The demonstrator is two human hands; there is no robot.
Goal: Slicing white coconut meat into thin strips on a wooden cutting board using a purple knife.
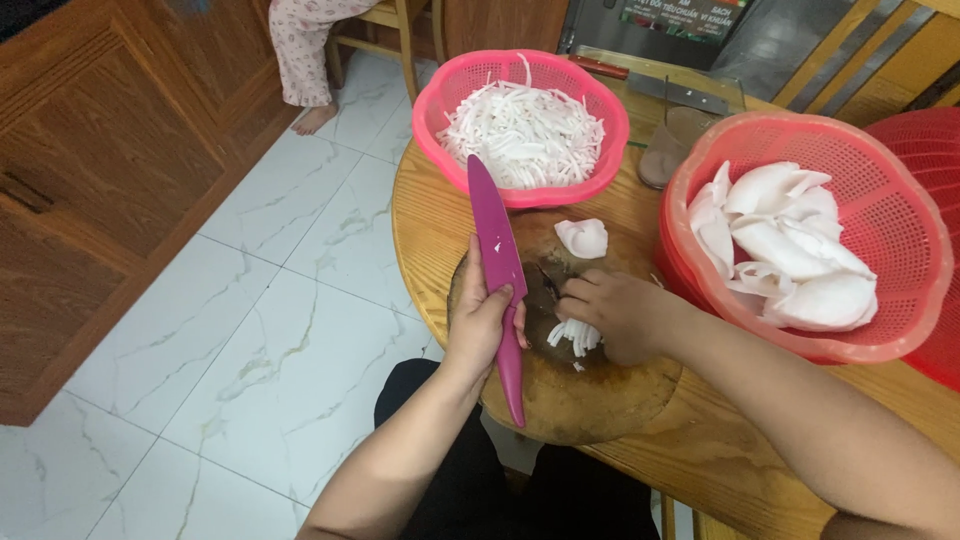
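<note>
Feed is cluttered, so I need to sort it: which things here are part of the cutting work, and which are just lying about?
In use: purple knife, cutting board, white strips, strip basket, chunk basket, left hand, right hand.
Lying about: cleaver, chair.

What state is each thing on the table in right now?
Left hand: gripping magenta knife, blade raised.
Right hand: pressing white cut strips on round wooden board.
Pink basket: filled with white shreds.
Red basket: holding uncut white pieces.
</note>
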